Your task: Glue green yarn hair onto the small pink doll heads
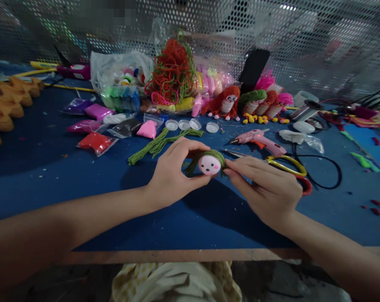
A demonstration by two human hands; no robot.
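Left hand (173,172) clasps the doll head (209,165), likely steadying it; right hand (271,188) pinches green yarn (222,157) at three o'clock.

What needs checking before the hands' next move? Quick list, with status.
1. Doll head secured: ok, the left hand holds it between thumb and fingers.
2. Green yarn hair controlled: ok, the right hand pinches it at the side of the head.
3. Hair bonded to the head: cannot tell, no joint shows.
4. Glue gun clear of the fingers: ok, it lies on the table beyond the right hand.
5. Glue gun hot: cannot tell by sight.
6. Scissors stowed: not ok, they lie loose beside the glue gun, partly hidden behind the right hand.
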